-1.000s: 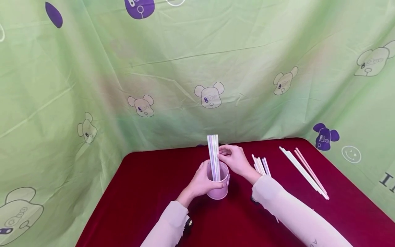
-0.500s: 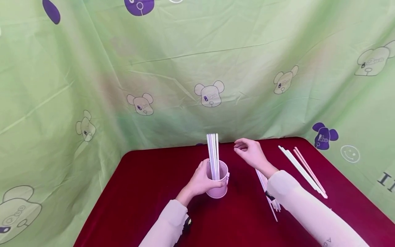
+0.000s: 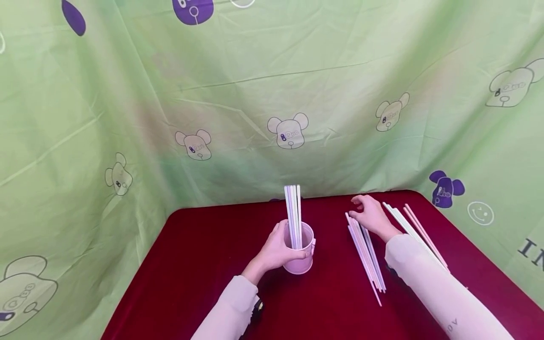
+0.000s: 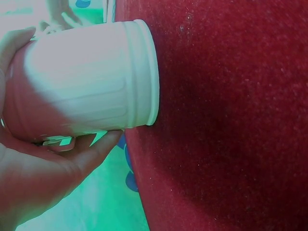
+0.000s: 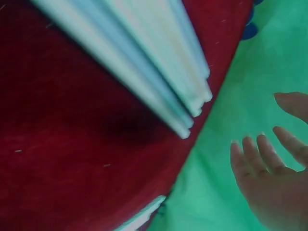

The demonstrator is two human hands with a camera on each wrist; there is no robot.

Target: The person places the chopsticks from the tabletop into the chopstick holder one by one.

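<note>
Ribbed pink cup (image 3: 299, 262); slim straws (image 3: 366, 252)

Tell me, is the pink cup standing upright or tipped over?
Upright. The cup stands on its base on the red table, the left hand holds its side, and sticks rise straight out of its mouth.

— Pale pink cup (image 3: 299, 257) stands upright on the red cloth, a tight bunch of white straws (image 3: 293, 215) rising straight out of it!

— And a loose bundle of straws (image 3: 366, 252) lies flat to its right, fanned slightly.
</note>
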